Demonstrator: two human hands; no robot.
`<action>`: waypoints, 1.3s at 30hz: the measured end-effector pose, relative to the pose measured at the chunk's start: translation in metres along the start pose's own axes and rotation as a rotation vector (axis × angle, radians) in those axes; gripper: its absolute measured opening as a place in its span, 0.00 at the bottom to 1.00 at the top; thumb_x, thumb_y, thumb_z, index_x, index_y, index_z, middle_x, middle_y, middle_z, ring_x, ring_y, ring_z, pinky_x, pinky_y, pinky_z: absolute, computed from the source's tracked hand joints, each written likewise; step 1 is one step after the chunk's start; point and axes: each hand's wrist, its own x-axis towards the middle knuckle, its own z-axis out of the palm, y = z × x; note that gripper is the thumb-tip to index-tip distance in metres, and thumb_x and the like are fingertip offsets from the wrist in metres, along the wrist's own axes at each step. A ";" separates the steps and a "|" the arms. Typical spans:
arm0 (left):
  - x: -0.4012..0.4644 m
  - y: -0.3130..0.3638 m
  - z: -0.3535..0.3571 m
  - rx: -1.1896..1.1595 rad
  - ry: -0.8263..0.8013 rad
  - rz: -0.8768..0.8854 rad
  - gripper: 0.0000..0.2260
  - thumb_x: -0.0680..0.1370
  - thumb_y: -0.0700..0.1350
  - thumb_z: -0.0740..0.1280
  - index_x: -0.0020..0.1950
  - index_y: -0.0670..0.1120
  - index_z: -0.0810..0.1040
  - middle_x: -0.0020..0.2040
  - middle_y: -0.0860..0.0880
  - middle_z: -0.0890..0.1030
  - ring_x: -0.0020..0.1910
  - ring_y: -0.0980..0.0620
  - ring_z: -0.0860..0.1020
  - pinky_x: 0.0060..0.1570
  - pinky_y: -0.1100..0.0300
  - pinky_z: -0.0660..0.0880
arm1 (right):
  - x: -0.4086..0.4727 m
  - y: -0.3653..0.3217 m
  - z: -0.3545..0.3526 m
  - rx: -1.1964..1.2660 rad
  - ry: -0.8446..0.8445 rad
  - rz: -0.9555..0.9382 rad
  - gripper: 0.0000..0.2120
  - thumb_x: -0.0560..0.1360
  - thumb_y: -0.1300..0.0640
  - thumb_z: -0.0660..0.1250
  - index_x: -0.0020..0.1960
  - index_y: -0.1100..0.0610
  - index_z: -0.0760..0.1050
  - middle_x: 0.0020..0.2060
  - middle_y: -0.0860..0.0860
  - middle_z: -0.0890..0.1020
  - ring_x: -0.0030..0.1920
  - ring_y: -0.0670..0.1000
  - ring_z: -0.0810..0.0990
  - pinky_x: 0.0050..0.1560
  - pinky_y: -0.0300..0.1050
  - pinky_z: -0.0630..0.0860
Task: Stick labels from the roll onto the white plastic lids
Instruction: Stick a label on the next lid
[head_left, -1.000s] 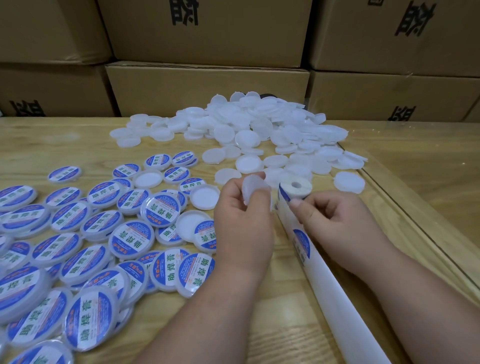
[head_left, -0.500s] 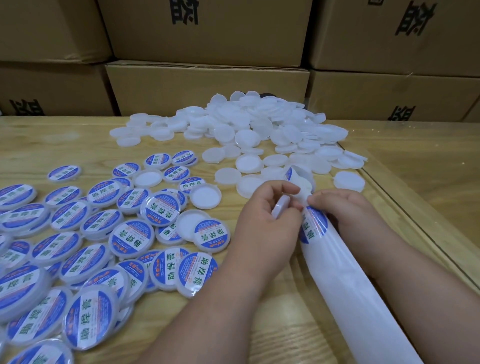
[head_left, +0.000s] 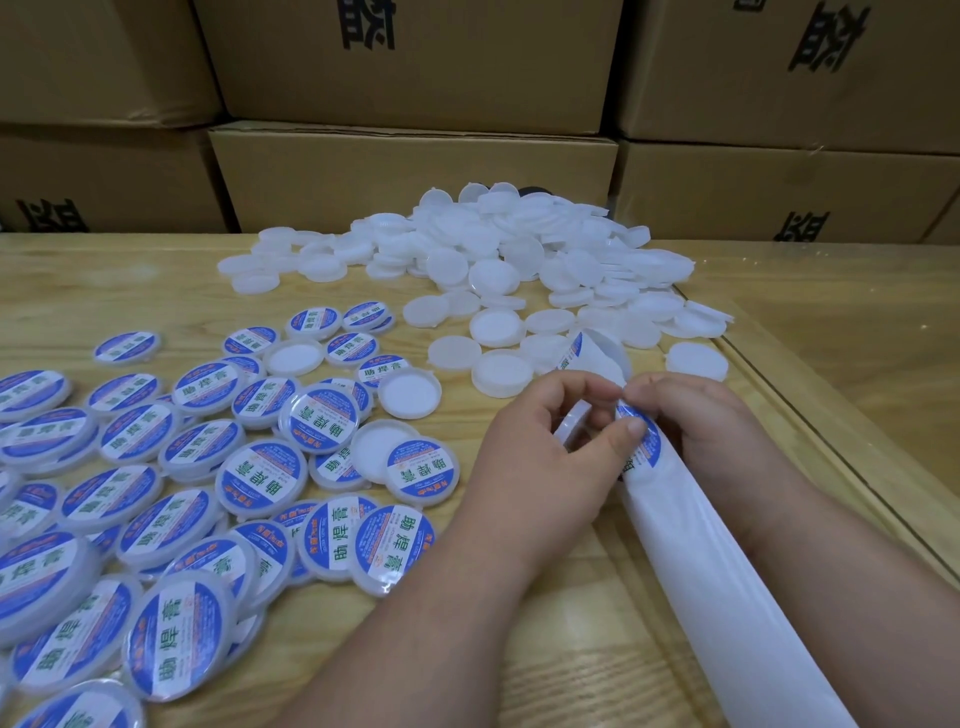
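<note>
Label (head_left: 641, 441) on the backing strip (head_left: 727, 597) at 3 o'clock of centre, left hand (head_left: 540, 457) thumb pressing it, fingers curled round one white lid (head_left: 569, 423), right hand (head_left: 696, 421) pinching strip, dozens of plain lids (head_left: 519, 260) at 12, dozens labelled (head_left: 260, 478) at 9, one worktop (head_left: 104, 291), six boxes (head_left: 415, 171).

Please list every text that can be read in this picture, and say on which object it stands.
"助焊膏": large green characters on the labelled lids.
Small print and red text on those labels: too small to read.
Label on the roll: partly covered by the hands, unreadable.
Black characters on the cardboard boxes: cut off, not readable.
</note>
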 end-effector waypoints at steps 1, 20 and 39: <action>0.000 0.000 0.000 0.001 -0.001 0.002 0.08 0.76 0.43 0.75 0.48 0.55 0.81 0.45 0.48 0.83 0.41 0.60 0.81 0.41 0.65 0.80 | 0.001 0.000 0.000 -0.014 0.014 -0.001 0.06 0.65 0.57 0.68 0.31 0.59 0.75 0.28 0.56 0.74 0.30 0.54 0.73 0.30 0.43 0.72; -0.003 0.003 0.001 0.138 -0.021 0.027 0.12 0.72 0.55 0.73 0.40 0.48 0.77 0.37 0.52 0.80 0.36 0.58 0.76 0.38 0.62 0.74 | -0.001 0.003 -0.004 -0.063 -0.111 -0.006 0.13 0.67 0.51 0.71 0.32 0.60 0.76 0.30 0.61 0.73 0.30 0.58 0.70 0.34 0.45 0.68; -0.006 0.007 0.001 0.154 -0.059 0.038 0.10 0.75 0.47 0.65 0.40 0.47 0.84 0.41 0.50 0.86 0.45 0.47 0.82 0.48 0.51 0.78 | 0.001 0.004 -0.004 -0.090 -0.035 -0.063 0.15 0.67 0.52 0.68 0.26 0.57 0.70 0.24 0.55 0.66 0.27 0.53 0.63 0.30 0.44 0.62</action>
